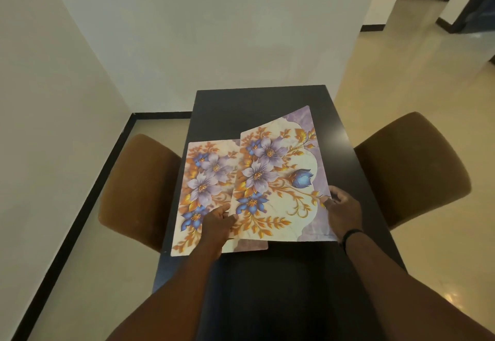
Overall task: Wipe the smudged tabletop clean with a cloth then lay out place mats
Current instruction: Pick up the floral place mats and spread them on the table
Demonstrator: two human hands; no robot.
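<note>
Two floral place mats are on the narrow black table (267,99). The lower mat (203,180) lies flat on the left half of the tabletop. The upper mat (281,180) overlaps its right part and is lifted a little and skewed. My left hand (218,225) pinches the upper mat's near left edge. My right hand (341,206) pinches its right edge, and a dark band sits on that wrist. No cloth is in view.
A brown upholstered chair (139,188) stands at the table's left side and another (409,169) at its right. White walls close in behind and to the left. Pale tiled floor (417,86) opens to the right toward a doorway.
</note>
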